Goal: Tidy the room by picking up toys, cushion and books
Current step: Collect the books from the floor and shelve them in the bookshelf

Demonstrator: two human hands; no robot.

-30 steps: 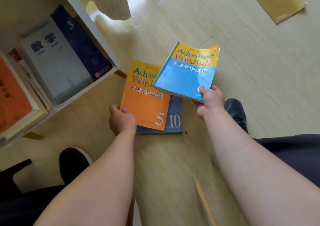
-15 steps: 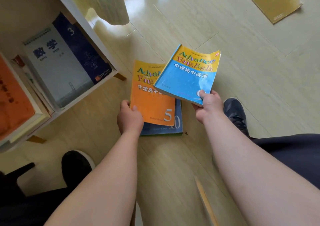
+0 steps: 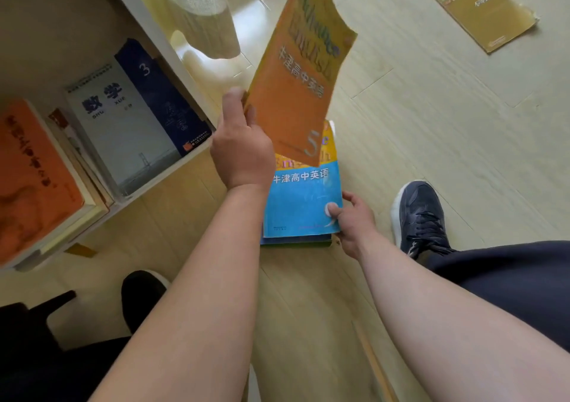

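My left hand (image 3: 242,151) grips the lower left edge of an orange English textbook (image 3: 300,71) marked 5 and holds it raised and tilted above the floor. Below it a blue and yellow English textbook (image 3: 303,201) lies flat on a dark blue book (image 3: 296,240), of which only the near edge shows. My right hand (image 3: 351,219) pinches the blue textbook's near right corner, thumb on the cover. A yellow-brown book (image 3: 485,9) lies alone on the wooden floor at the far right.
A white bookshelf (image 3: 160,31) at the left holds a grey maths book (image 3: 123,130), a navy book (image 3: 163,99) and an orange book (image 3: 34,182). A pale curtain (image 3: 197,9) hangs behind the shelf. My shoes (image 3: 419,216) stand on the floor on both sides.
My left hand has lifted the orange textbook up off the pile and tilted it. My right hand has lowered the blue textbook onto the dark blue book on the floor.
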